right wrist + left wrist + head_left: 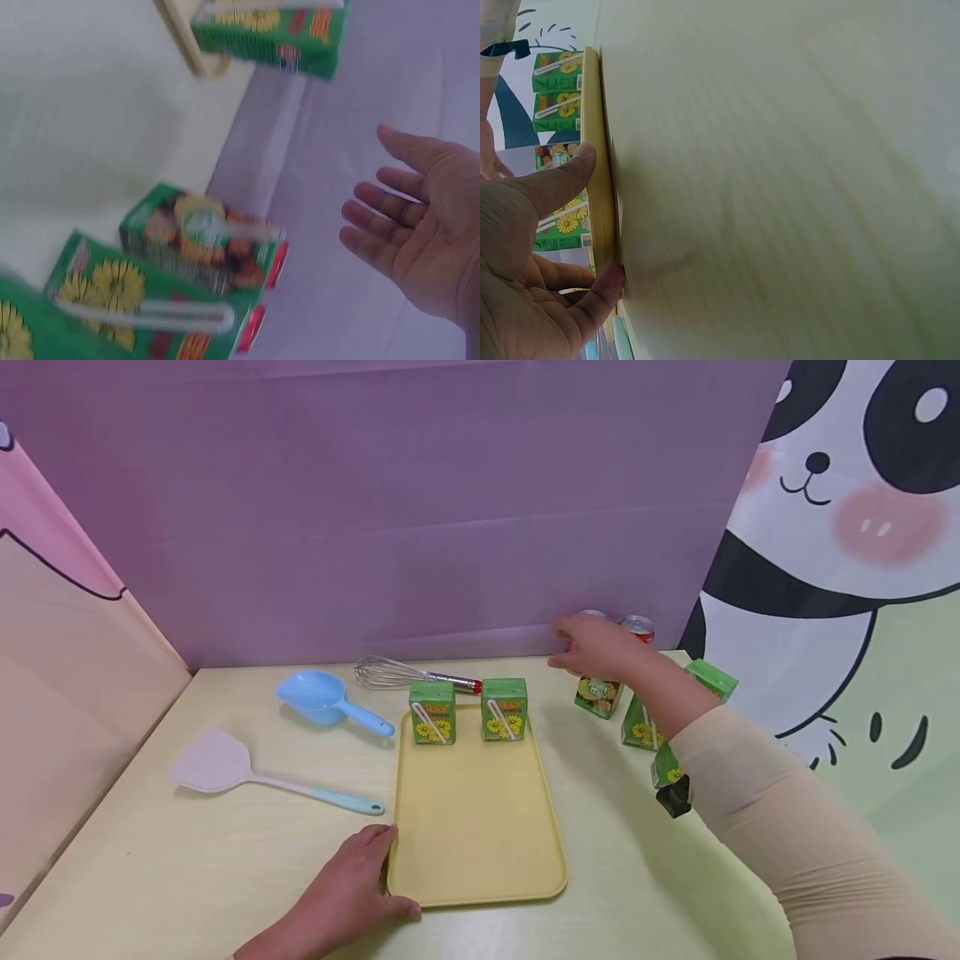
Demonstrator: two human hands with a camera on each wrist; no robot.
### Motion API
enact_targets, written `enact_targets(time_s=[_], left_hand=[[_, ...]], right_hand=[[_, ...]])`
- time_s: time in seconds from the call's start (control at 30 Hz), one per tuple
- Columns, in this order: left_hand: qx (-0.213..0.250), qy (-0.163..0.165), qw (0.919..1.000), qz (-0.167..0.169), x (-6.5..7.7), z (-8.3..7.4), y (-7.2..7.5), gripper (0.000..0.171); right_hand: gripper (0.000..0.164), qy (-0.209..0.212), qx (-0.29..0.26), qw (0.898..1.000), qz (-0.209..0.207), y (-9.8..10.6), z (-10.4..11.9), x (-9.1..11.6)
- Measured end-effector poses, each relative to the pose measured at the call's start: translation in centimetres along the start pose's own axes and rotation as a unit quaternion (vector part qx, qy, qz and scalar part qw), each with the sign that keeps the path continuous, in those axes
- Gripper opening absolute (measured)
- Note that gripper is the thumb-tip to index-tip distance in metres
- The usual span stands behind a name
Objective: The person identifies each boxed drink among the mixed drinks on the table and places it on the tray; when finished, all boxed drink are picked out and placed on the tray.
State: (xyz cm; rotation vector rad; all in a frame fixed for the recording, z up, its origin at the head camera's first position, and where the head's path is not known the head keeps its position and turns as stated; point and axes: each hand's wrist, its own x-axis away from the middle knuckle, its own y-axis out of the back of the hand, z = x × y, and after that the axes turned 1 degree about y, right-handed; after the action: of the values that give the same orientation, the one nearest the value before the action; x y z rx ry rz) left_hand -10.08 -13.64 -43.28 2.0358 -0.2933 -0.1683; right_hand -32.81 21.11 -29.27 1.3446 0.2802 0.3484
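Observation:
My left hand [348, 881] holds the near left corner of a yellow tray [480, 827], with the thumb at its near edge and the fingers along its left side. In the left wrist view, thumb and fingertips touch the tray rim [600, 202]. Two green drink cartons with straws, a left one [432, 714] and a right one [504, 710], stand at the tray's far end. Over a drink carton with a brown picture [597, 696], my right hand [603, 647] reaches toward the back. The right wrist view shows that hand [420, 210] with fingers spread, holding nothing.
Behind the right hand stand cans, one red-sided can [637, 627] showing. More green cartons [639, 727] stand at right, partly behind the forearm. A whisk [405, 675], a blue scoop [322, 697] and a spatula [225, 764] lie left and behind the tray. A purple backdrop [420, 527] borders the table.

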Motion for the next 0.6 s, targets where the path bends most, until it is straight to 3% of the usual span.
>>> enact_targets(time_s=[0.3, 0.6], left_hand=[[0.003, 0.004, 1.0000, 0.005, 0.0, 0.0, 0.0, 0.102], [0.005, 0.011, 0.9998, 0.013, -0.1, -0.1, -0.1, 0.101]], right_hand=[[0.050, -0.061, -0.005, 0.998, -0.005, 0.3, -4.6, 0.9], [0.058, -0.113, -0.018, 0.992, 0.047, -1.8, -7.8, 1.0]])
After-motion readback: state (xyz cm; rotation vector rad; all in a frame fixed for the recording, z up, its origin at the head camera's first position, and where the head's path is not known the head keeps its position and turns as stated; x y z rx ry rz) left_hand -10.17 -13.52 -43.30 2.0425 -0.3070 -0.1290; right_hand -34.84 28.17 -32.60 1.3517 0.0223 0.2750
